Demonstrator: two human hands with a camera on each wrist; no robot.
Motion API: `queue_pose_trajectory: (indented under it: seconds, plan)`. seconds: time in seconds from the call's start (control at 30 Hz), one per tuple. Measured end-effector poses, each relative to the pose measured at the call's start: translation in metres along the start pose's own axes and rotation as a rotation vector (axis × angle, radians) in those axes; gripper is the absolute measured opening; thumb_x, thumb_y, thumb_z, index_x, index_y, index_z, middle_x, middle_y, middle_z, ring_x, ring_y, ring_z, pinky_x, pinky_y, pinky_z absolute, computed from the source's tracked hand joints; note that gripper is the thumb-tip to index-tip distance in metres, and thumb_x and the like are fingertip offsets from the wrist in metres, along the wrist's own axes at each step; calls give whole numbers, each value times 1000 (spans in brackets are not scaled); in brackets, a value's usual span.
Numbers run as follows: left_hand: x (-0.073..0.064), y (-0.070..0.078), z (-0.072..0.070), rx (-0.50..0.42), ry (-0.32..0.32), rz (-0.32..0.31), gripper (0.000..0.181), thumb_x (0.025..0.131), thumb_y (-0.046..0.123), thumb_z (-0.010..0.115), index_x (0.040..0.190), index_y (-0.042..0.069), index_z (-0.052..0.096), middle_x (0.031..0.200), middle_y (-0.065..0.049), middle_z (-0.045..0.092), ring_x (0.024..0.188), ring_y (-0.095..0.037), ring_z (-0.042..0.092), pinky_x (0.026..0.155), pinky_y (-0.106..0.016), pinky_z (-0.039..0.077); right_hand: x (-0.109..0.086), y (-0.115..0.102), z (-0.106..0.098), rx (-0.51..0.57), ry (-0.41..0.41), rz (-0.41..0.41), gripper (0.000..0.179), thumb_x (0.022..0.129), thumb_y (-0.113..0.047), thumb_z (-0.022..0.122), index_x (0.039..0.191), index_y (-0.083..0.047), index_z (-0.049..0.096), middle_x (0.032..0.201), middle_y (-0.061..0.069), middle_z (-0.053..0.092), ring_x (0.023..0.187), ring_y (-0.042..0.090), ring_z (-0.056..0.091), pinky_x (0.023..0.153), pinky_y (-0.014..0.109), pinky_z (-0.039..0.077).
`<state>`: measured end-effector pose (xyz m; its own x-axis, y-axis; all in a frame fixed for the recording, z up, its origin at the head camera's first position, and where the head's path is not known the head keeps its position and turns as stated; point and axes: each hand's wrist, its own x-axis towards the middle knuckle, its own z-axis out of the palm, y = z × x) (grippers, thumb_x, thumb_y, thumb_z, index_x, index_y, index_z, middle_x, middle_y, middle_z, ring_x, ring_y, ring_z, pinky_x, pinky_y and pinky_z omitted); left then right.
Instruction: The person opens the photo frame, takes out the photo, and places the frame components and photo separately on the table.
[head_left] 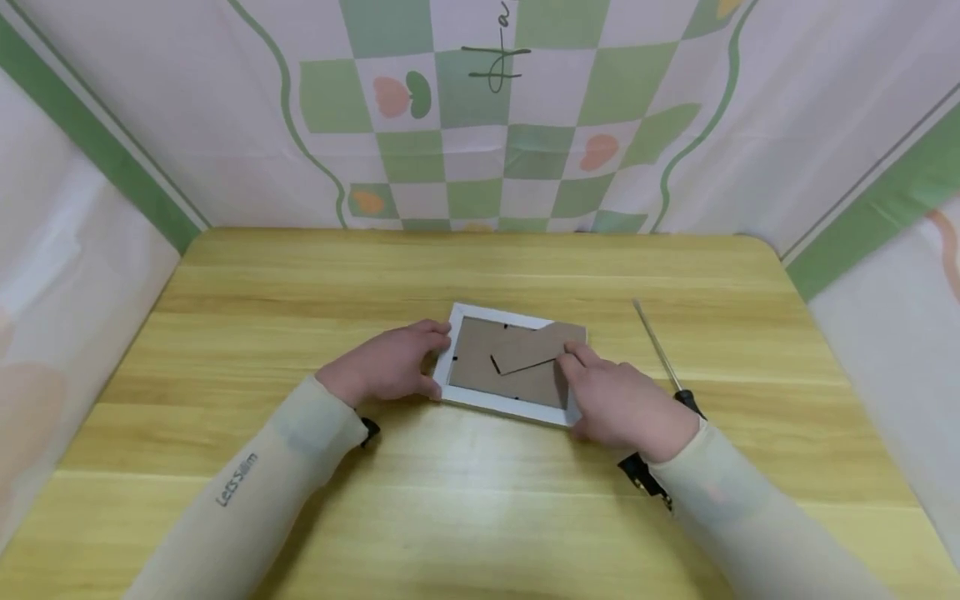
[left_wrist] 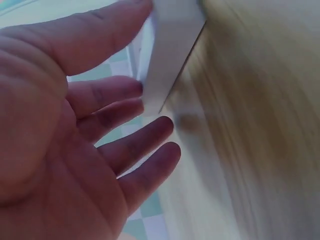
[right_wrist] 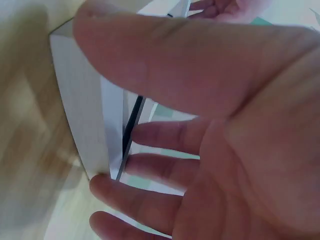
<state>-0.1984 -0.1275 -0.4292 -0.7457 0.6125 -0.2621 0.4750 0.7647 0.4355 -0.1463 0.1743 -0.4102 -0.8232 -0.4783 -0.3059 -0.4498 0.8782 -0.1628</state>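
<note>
A white picture frame (head_left: 480, 407) lies back side up on the table, its brown backing board (head_left: 472, 342) showing. The stand flap (head_left: 528, 348) on the board reaches toward the upper right corner. At the left end, my left hand (head_left: 390, 362) holds the frame's short side between thumb and fingers; two of its fingers (left_wrist: 142, 172) stay off the frame in the left wrist view. My right hand (head_left: 618, 400) grips the right end, thumb (right_wrist: 150, 60) across the near corner. Its index and middle fingertips lie along the flap's edge, covering part of that side.
To the right of the frame lies a screwdriver (head_left: 660, 346), its black handle partly behind my right wrist. A wooden tabletop (head_left: 337, 275) spreads around everything. Patterned cloth (head_left: 480, 150) hangs along the back and both sides.
</note>
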Motion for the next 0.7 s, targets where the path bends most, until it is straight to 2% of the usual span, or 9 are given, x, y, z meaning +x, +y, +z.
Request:
queue_pose_trajectory:
  seconds: [0.03,0.13,0.27,0.33,0.47,0.5,0.57,0.7]
  plan:
    - [-1,1,-1,2,6,6,67,89,30,78,143,1,51,158,-11,32,139,-30,38,111,-40,32,0,2,-1,4,-6,-5,86,75,-15,86,143,9,40,153,30,29,60,15,53,63,40,52]
    - [-1,1,-2,-13,19,13,56,87,31,80,132,4,60,158,-10,32,132,-29,46,107,-39,38,0,9,-4,11,-14,-16,87,74,-15,87,145,6,40,155,27,29,61,14,55,68,42,53]
    - [1,3,1,-53,19,-5,48,83,33,83,117,8,61,163,-8,22,132,-27,46,105,-37,39,1,16,-5,13,-10,-29,88,73,-15,87,146,3,42,156,25,28,76,19,62,78,49,52]
    - [3,5,2,-62,20,-17,55,82,33,84,123,7,58,162,-8,24,131,-25,47,106,-36,38,1,17,-5,21,-8,-31,88,73,-15,87,147,2,42,156,25,28,81,22,63,78,48,52]
    - [7,8,2,-46,31,-38,81,80,34,85,145,5,45,152,-7,42,126,-21,49,108,-37,36,-3,19,-3,55,5,-27,92,75,-14,86,151,1,36,158,22,25,96,29,64,79,45,53]
    - [8,8,2,-38,30,-46,88,80,34,85,150,5,40,151,-7,43,129,-22,47,109,-37,34,-4,20,-2,63,12,-27,93,76,-14,85,152,0,34,159,21,25,95,29,65,80,45,53]
    - [8,8,2,-30,17,-62,93,81,35,85,154,5,35,155,-7,39,136,-23,41,111,-38,31,-9,21,-1,75,32,-34,95,79,-16,84,154,0,29,159,21,24,96,30,65,81,44,53]
    - [7,9,2,-18,-24,-70,95,83,35,83,157,7,30,163,-6,19,144,-27,29,113,-40,28,-24,28,2,70,97,-28,93,84,-24,80,156,0,25,158,26,24,111,41,60,93,53,48]
